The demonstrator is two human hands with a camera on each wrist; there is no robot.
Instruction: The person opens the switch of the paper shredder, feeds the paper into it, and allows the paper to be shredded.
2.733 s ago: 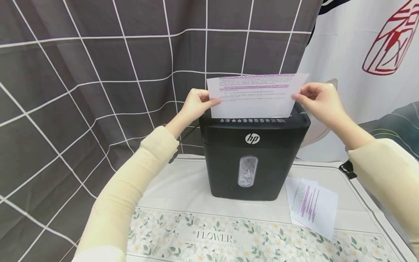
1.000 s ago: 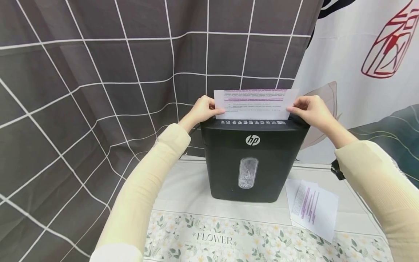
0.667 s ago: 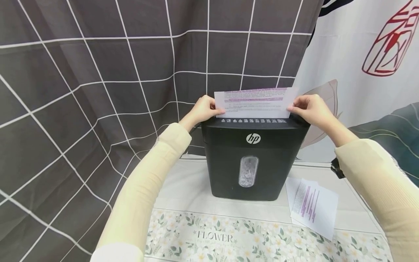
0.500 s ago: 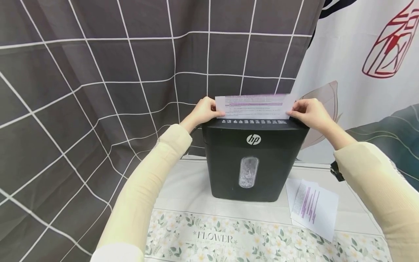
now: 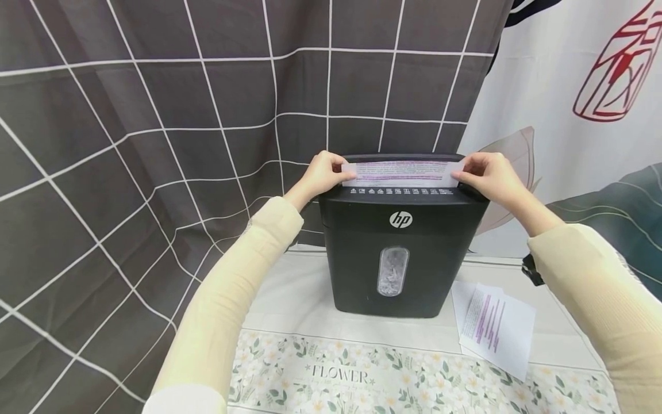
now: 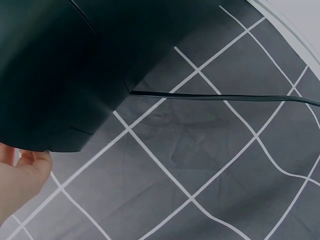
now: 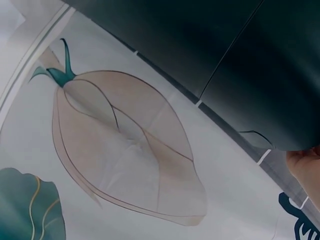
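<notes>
A black HP paper shredder (image 5: 357, 259) stands on the table, with shreds visible behind its small front window (image 5: 393, 271). Out of its top slot rises a low strip of a printed sheet of paper (image 5: 400, 172) with purple-marked lines. My left hand (image 5: 322, 172) pinches the sheet's left edge between thumb and fingers, and my right hand (image 5: 488, 173) does the same at the right edge. Both hands are close to the shredder's top corners. The wrist views show mostly the shredder's sides, with part of the left hand (image 6: 27, 172) and right hand (image 7: 307, 167); the paper is hidden there.
Several loose printed sheets (image 5: 496, 328) lie on the table to the right of the shredder. A black cord (image 6: 225, 97) runs from the shredder's side. Behind hangs a dark grid curtain (image 5: 207, 92). A floral cloth strip (image 5: 331, 374) marked FLOWER crosses the table's front.
The sheet has sunk steadily into the slot, its top edge dropping until the shredder's rear top edge shows above it. My hands came down and closer together earlier, then stayed nearly still.
</notes>
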